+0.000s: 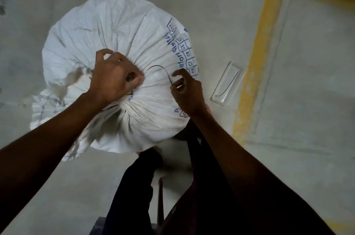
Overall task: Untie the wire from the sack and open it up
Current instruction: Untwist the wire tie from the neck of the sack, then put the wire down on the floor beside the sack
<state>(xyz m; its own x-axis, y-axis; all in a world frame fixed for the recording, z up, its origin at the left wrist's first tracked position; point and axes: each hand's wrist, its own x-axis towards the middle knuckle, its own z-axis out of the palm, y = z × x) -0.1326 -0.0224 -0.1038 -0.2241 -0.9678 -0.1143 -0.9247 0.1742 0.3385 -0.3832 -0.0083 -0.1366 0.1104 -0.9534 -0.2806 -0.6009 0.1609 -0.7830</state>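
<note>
A full white woven sack (123,29) with blue print stands upright on the floor, its top gathered into pleats. My left hand (113,77) is clenched around the bunched neck of the sack. A thin black wire (159,67) arcs out from under that fist to the right. My right hand (187,90) pinches the free end of the wire between thumb and forefinger, just above the sack's right shoulder. The part of the wire around the neck is hidden by my left fist.
A clear flat plastic piece (226,85) with a dark curved line on it lies on the grey floor right of the sack. A yellow painted line (255,58) runs along the floor farther right. My dark-clothed legs (134,186) stand close behind the sack.
</note>
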